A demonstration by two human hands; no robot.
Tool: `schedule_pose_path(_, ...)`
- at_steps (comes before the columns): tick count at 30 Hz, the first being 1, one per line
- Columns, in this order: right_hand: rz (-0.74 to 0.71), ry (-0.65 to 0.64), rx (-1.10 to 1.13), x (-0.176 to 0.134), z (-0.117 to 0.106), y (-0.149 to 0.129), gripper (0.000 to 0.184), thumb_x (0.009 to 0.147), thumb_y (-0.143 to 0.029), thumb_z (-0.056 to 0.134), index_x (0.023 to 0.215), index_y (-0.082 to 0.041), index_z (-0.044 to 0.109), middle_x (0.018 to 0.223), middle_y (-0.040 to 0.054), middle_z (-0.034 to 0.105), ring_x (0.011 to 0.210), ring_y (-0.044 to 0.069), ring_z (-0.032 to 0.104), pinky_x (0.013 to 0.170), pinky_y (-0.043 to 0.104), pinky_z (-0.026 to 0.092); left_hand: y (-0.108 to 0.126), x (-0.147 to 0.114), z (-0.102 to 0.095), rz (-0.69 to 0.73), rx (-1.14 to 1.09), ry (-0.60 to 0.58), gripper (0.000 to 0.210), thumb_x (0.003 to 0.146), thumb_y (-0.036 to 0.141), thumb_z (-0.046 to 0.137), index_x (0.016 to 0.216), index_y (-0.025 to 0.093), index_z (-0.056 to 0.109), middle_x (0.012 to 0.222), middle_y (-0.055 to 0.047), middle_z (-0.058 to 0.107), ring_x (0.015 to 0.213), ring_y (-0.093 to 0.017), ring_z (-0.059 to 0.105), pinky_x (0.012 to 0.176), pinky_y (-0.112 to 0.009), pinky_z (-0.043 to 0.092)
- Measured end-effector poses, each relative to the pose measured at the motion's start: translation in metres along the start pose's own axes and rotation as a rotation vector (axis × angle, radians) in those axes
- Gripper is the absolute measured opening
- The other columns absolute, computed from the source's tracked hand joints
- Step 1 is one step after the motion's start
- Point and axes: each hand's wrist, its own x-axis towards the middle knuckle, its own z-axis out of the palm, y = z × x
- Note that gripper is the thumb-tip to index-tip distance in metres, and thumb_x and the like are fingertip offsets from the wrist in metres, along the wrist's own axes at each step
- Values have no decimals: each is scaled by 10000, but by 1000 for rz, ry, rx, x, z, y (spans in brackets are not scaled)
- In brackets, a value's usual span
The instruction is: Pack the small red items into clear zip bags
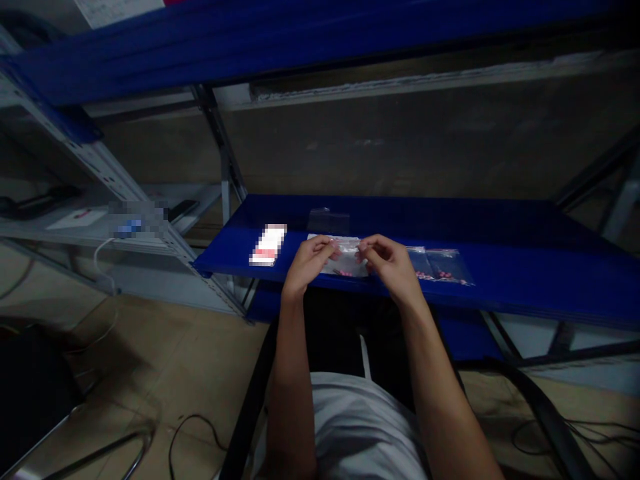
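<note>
Between my hands is a clear zip-lock bag [347, 257] with small pink pieces [343, 273] near its lower edge. The fingers of my left hand [309, 261] pinch the bag's upper left corner. At the upper right corner, my right hand [387, 259] pinches the same top edge. A white sheet lies partly behind the bag. Just right of my right hand, more clear bags [447, 267] with pink pieces lie on the blue shelf [540, 260]. Another transparent bag [329, 220] lies flat behind my left hand; no contents show in it.
A bright, blurred-out phone-like rectangle [269, 245] lies left of my hands. An upper blue shelf beam [320, 47] crosses overhead. On the left, a grey shelf [200, 200] holds a dark phone [183, 211] and a white cable [103, 257]. Black cables [195, 419] run across the floor.
</note>
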Motion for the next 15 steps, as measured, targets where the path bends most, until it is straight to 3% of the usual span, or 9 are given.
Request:
schedule_pose_path(3, 22, -17, 15, 0, -1, -1, 278, 852, -481, 728, 862, -211, 662, 704, 13, 665, 584, 150, 532, 525, 272, 378, 2, 0, 1, 13, 24, -18, 261, 839, 435, 776, 831, 183, 711, 795, -43, 732, 781, -177, 685, 785, -299, 530)
schedule_pose_path(8, 28, -61, 16, -2, 1, -4, 316, 849, -517, 750, 904, -214, 679, 720, 14, 667, 651, 171, 585, 583, 286, 418, 2, 0, 4, 82, 28, -24, 243, 846, 407, 766, 800, 179, 694, 797, -31, 714, 789, -167, 670, 800, -291, 510)
schedule_pose_path(15, -57, -14, -47, -1, 0, -4, 297, 841, -499, 756, 815, -214, 673, 698, 10, 646, 662, 177, 573, 650, 308, 441, 4, 0, 12, 78, 41, -61, 214, 869, 388, 749, 873, 174, 740, 873, -50, 742, 848, -176, 684, 817, -287, 503)
